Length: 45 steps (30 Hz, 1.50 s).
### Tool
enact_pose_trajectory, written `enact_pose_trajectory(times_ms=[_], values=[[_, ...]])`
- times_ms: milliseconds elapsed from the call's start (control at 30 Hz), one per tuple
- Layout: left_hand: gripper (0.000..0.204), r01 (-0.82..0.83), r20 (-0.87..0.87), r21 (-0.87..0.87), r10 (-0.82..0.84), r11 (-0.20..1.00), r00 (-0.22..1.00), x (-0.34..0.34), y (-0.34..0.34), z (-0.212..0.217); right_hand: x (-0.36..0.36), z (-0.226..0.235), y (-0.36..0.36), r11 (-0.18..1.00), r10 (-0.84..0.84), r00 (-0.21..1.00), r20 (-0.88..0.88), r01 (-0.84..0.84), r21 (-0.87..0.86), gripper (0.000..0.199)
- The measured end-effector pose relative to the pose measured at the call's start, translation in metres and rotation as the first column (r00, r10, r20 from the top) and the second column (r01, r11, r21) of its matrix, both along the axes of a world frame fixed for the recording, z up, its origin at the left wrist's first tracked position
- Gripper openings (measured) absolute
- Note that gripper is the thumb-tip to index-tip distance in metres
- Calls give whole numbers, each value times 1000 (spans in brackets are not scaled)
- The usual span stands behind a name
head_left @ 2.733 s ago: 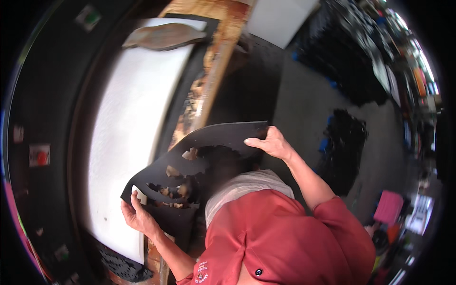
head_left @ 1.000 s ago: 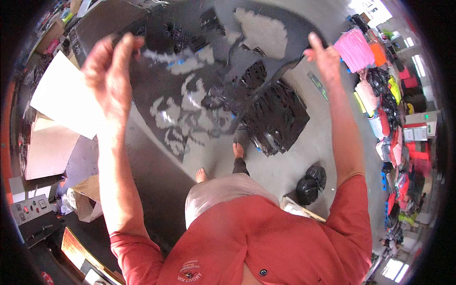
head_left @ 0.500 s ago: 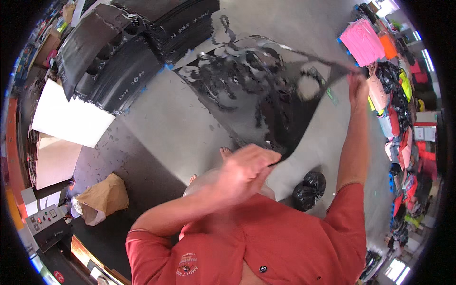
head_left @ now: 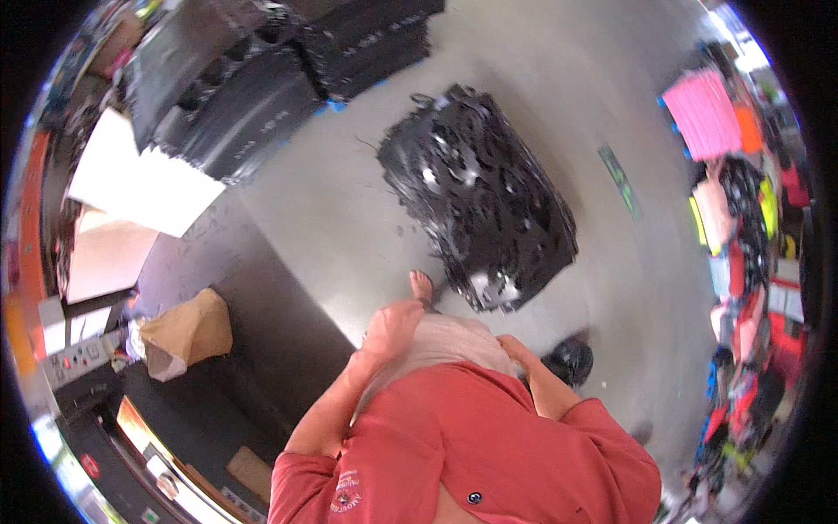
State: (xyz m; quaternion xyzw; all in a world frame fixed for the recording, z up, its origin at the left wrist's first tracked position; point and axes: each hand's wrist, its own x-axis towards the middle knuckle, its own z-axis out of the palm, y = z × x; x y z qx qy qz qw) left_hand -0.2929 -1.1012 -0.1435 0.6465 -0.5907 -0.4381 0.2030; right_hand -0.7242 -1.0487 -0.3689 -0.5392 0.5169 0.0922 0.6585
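Note:
My left hand (head_left: 393, 327) hangs beside the left thigh of my light shorts (head_left: 449, 341). It is blurred, and its fingers do not show clearly. By my right hip is my right hand (head_left: 518, 352), partly hidden against the shorts. Nothing shows in either hand. Beyond them on the floor lies a thick black stack of glossy sheet material (head_left: 480, 196), its top covered in cut, ragged pieces. Both hands are apart from the stack.
More black stacks (head_left: 240, 131) stand at the far left, beside white boards (head_left: 144, 179). A brown paper sack (head_left: 188, 334) is at left, near a control panel (head_left: 77, 360). A black bag (head_left: 572, 358) sits by my right side. Pink sheets (head_left: 701, 113) and piled materials line the right.
The black cut sheet stretched between my hands has left them. Both hands have dropped back to my sides. A black stack now shows on the floor where the sheet was in view.

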Motion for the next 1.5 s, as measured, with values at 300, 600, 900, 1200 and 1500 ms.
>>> enact_pose_trajectory(times_ms=[300, 600, 900, 1200, 1500], values=[[78, -514, -679, 685, 708, 517, -193, 50, 48, 42, 310, 221, -118, 704, 280, 927, 250, -21, -709, 34], [102, -896, -939, 329, 4, 300, -343, 163, 221, 88, 506, 323, 106, 307, 917, 276, 288, -27, -951, 85], [78, -868, -871, 491, -71, -78, -486, 182, 372, 92, 595, 337, 221, 183, 983, 36, 179, -171, -968, 67], [74, -829, -894, 439, -258, -347, -365, 200, 429, 60, 677, 314, 314, 251, 907, -243, 345, -346, -904, 71], [79, -620, -856, 515, -315, -592, -411, 301, 547, 22, 751, 320, 424, 116, 684, -594, 423, -484, -868, 84]])
